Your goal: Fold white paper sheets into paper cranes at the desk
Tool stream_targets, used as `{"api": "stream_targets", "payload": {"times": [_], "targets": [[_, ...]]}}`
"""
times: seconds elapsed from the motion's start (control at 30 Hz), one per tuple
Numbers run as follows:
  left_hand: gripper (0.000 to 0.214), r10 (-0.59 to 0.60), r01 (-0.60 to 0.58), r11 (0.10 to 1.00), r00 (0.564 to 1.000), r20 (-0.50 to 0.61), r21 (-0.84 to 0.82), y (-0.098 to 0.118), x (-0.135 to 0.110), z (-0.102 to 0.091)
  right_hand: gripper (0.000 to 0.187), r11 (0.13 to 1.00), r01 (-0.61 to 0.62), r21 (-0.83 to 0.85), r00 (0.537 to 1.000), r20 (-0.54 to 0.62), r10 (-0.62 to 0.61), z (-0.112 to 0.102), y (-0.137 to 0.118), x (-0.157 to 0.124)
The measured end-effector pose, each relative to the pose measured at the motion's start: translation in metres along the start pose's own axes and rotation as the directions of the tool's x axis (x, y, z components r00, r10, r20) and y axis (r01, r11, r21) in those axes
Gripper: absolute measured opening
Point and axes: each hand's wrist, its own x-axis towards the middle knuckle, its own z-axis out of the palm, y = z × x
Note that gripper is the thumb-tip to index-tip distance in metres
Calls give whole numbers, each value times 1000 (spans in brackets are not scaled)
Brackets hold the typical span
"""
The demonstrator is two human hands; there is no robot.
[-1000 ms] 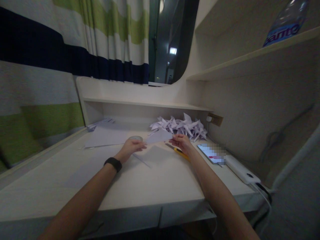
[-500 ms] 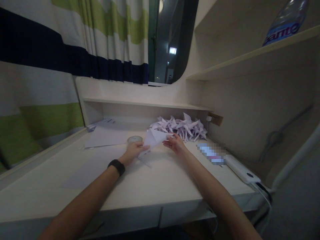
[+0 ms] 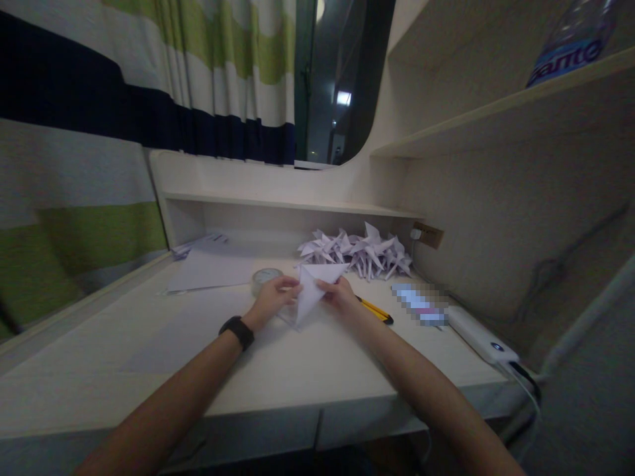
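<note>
A folded piece of white paper (image 3: 313,285), roughly triangular, is held up between my two hands over the desk. My left hand (image 3: 274,299) pinches its left edge, thumb and fingers closed. On the right, my right hand (image 3: 340,294) grips the paper with the thumb across its front; the other fingers are partly hidden behind. Just behind my left hand lies a roll of clear tape (image 3: 265,276). A yellow and black utility knife (image 3: 377,311) rests beside my right forearm. Past the hands is a pile of white paper pinwheels (image 3: 367,251).
White paper sheets (image 3: 213,268) lie at the left of the desk (image 3: 278,383). To the right are a phone (image 3: 419,305) with a blurred screen and a white power strip (image 3: 481,338) with cables. A plastic bottle (image 3: 570,56) stands on the upper shelf (image 3: 496,109).
The paper has turned so its point faces down, and my hands have come closer together. My right hand has shifted its hold. The utility knife beside my right forearm now shows.
</note>
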Motion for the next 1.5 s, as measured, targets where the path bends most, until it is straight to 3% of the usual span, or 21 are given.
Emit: {"api": "stream_targets", "payload": {"times": [0.1, 0.17, 0.27, 0.37, 0.47, 0.83, 1.1, 1.5], "targets": [[58, 16, -21, 999, 995, -94, -51, 6, 0, -2, 50, 999, -32, -4, 999, 43, 33, -2, 2, 1], [53, 21, -25, 999, 994, -110, -37, 9, -1, -3, 47, 998, -67, -19, 994, 86, 69, -1, 3, 0], [32, 2, 0, 1000, 995, -95, 20, 12, -2, -3, 47, 993, -105, -46, 989, 100, 109, 1, 5, -2], [25, -48, 52, 997, 995, -82, 49, 12, -3, -2, 48, 992, -110, -58, 990, 83, 115, 1, 5, -4], [26, -98, 102, 994, 992, -81, 46, 10, -3, -2, 48, 994, -85, -63, 994, 66, 89, 1, 5, -3], [33, -81, 80, 997, 996, -44, -19, -2, 2, -6, 45, 995, -58, -76, 996, 65, 63, 1, 6, -2], [31, -160, 159, 987, 987, -28, -20, -2, 0, -5, 47, 995, -47, -84, 999, 13, 48, 1, 6, -1], [33, -122, 121, 992, 992, -24, -30, 10, -5, -1, 47, 993, -57, -99, 998, 22, 60, 4, 0, -7]]}}
